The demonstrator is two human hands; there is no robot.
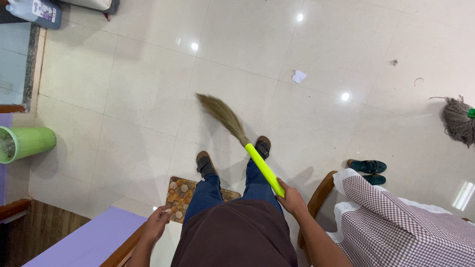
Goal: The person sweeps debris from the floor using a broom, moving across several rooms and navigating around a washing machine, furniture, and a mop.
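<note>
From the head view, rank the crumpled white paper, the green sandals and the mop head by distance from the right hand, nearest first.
From the right hand:
1. Green sandals, just right, beside the chair.
2. Crumpled white paper, straight ahead on the tiles.
3. Mop head, far right edge.

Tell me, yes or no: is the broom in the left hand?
No, the right hand grips the broom by its yellow handle; the left hand holds nothing.

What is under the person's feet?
The left foot stands partly on a small patterned mat with hexagon shapes. The right foot stands on the pale tiled floor. The legs and the dark top cover much of the mat, so its middle stays hidden.
</note>
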